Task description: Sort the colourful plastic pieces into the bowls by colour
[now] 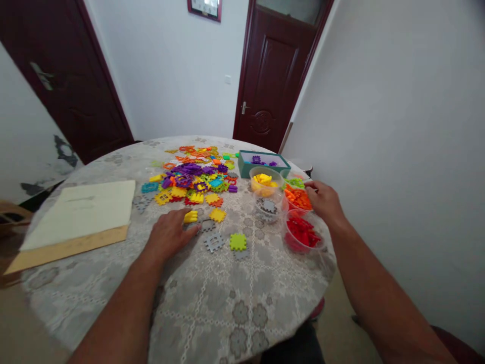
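My left hand (168, 235) rests low over the table with thumb and fingers apart. By its fingertips lies a yellow plastic piece (190, 217), and a grey notched tile (206, 226) is close to the thumb. More loose tiles sit nearby: a yellow one (217, 215), a grey one (214, 242) and a lime green one (238, 241). At the right, my right hand (325, 202) is by the rims of the tubs with orange pieces (298, 196) and green pieces (294, 183). Its fingers are drawn together; anything between them is hidden.
Clear tubs hold red pieces (302, 232), grey pieces (268, 205) and yellow pieces (264, 181). Behind them stands a green box (245, 171) with purple pieces. A mixed pile (185, 177) of colourful pieces covers the table's middle. Left lies a pale sheet (81, 212).
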{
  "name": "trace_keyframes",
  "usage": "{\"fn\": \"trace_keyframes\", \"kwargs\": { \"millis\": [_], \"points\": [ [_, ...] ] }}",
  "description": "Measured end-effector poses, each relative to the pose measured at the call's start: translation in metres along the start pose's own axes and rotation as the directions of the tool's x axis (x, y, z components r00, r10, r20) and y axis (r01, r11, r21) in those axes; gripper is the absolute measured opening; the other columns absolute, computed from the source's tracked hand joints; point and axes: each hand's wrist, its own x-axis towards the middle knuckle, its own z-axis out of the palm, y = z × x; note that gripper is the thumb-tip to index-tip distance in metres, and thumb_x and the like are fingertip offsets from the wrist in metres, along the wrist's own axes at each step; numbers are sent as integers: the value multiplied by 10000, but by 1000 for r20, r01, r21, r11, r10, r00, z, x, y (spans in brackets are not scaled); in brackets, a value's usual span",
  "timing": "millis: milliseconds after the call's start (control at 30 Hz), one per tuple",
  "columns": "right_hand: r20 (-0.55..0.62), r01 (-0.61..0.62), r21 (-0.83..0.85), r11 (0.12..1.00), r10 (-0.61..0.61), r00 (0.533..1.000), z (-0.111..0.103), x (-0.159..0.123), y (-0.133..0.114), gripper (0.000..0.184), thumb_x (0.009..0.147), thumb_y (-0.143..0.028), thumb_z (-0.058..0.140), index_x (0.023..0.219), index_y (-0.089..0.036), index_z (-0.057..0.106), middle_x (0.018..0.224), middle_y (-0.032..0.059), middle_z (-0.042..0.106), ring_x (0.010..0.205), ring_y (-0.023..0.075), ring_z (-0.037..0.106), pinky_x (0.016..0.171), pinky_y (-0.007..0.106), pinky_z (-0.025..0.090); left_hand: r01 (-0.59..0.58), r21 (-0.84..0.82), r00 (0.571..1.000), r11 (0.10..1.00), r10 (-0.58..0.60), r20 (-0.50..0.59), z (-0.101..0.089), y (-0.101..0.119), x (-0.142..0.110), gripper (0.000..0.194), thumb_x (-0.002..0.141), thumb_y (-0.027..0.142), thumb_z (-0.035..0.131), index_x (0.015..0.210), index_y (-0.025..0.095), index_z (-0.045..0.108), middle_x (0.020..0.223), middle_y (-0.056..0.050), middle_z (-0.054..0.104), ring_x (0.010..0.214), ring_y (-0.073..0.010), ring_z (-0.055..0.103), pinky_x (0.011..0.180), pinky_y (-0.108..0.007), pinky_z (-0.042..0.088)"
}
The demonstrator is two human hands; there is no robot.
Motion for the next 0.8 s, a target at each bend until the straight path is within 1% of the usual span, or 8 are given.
{"fn": "trace_keyframes", "kwargs": {
  "millis": [100,200,267,367,467,600,667,800],
  "points": [
    [-30,61,94,994,-59,998,-6,-35,-40,332,938,-334,527,1111,-202,778,1028,98,787,887,253,714,872,384,536,-1,-8,1000,1000,1,-12,-2,4,-4,584,917,526,613,1401,200,604,1342,-180,686,1255,-364,621,1060,-478,460],
    [106,185,213,959,-211,972,-1,-66,-86,297,967,-367,533,1098,-237,766,1061,88,776,921,256,714,862,388,542,21,-38,999,999,-22,-27,-1,6,-6,567,907,432,642,1418,193,591,1345,-194,682,1233,-362,623,1053,-491,449],
    [286,274,299,914,-359,888,10,-82,-114,277,985,-353,532,1127,-254,749,1091,77,765,927,242,712,853,379,547,33,-64,999,997,-35,-38,1,6,-7,571,875,398,684,1410,218,601,1311,-184,699,1207,-362,627,1038,-500,447],
    [508,366,343,865,-499,702,35,-95,-142,309,976,-291,561,1245,-258,709,1188,87,737,942,229,711,881,381,547,40,-104,997,994,-46,-57,3,5,-8,576,829,361,732,1382,240,625,1253,-176,718,1149,-363,637,1001,-504,454],
    [624,406,249,879,-466,627,60,-100,-146,423,928,-285,648,1349,-243,666,1319,127,681,1059,275,701,947,416,532,30,-117,997,993,-38,-67,4,5,-7,565,804,346,761,1346,237,646,1209,-173,726,1106,-365,641,962,-495,464],
    [713,400,249,882,-447,541,80,-104,-127,600,833,-302,777,1412,-261,626,1370,128,642,1196,311,648,1027,424,495,27,-129,998,991,-35,-56,3,7,-7,490,782,351,791,1250,248,686,1122,-154,739,1053,-358,642,914,-490,478],
    [717,381,286,879,-460,524,85,-106,-118,606,816,-290,796,1398,-274,633,1339,114,642,1171,289,647,1029,407,489,7,-169,999,986,-14,-36,1,9,-6,429,770,354,799,1176,248,712,1070,-142,743,1011,-347,648,896,-486,482],
    [712,327,336,883,-466,526,90,-105,-111,506,819,-266,790,1312,-245,677,1229,98,657,1102,257,651,1005,383,492,-54,-283,996,958,71,51,-3,15,-7,287,795,353,753,1065,262,721,909,-88,735,870,-290,657,806,-429,499]
  ]
}}
